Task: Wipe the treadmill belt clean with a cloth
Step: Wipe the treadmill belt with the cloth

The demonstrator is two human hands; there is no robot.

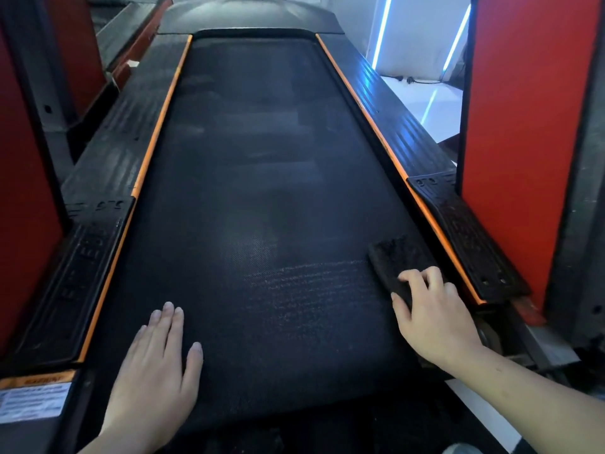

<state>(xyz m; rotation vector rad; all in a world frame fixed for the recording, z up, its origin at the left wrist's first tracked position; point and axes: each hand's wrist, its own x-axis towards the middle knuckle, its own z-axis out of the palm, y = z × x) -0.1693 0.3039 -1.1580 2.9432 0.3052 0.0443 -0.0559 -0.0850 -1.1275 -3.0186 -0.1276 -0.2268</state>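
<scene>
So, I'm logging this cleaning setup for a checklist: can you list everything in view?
treadmill belt: 1, black, centre, running away from the camera
cloth: 1, dark, on the belt near its right edge
side rails: 2, black with orange trim, either side of the belt
warning label: 1, orange and white, bottom left
red panels: 2, red, far left and far right
light strips: several, blue-white, top right
left hand: 1, flat on the belt, near left
right hand: 1, gripping the cloth
</scene>
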